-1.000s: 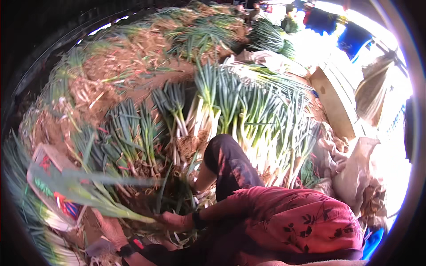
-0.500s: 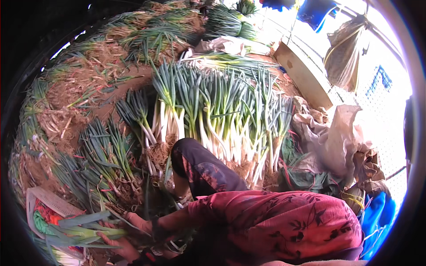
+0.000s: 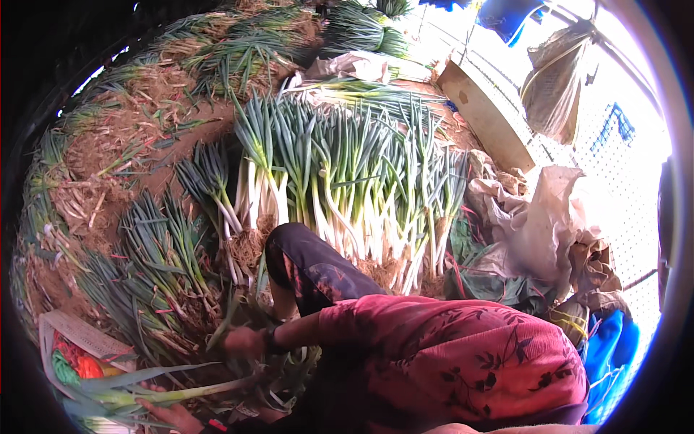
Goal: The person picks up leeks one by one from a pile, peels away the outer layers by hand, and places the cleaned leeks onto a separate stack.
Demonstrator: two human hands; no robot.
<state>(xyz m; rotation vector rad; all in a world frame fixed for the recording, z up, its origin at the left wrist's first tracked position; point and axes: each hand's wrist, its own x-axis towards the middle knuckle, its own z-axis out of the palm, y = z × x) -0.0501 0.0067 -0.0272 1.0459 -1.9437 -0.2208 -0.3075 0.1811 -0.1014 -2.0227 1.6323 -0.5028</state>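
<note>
At the lower left, my left hand (image 3: 173, 415) is closed around a large green onion (image 3: 195, 393), whose leaves point left and whose pale stem points right. Above that stem, my right hand (image 3: 243, 341) is smeared by motion, so its fingers cannot be made out. A green leaf strip (image 3: 223, 325) shows beside it; whether the hand holds it is unclear. Loose leaves and peelings (image 3: 289, 376) lie below my right forearm. Just left of the held onion stands a pale plastic crate (image 3: 87, 331) with red and green string-like material (image 3: 66, 367) in it.
Beyond my bent knee (image 3: 307, 257) stands a dense row of upright green onions (image 3: 354, 181). Heaps of uncleaned onions (image 3: 163, 260) spread over the soil at left. Crumpled sacks (image 3: 549, 224), a long board (image 3: 484, 116) and blue plastic (image 3: 611, 362) are at right.
My right hand has moved up and away from the onion. The onion's pale stem now shows, swung toward the right, while my left hand keeps hold and has shifted slightly left and down.
</note>
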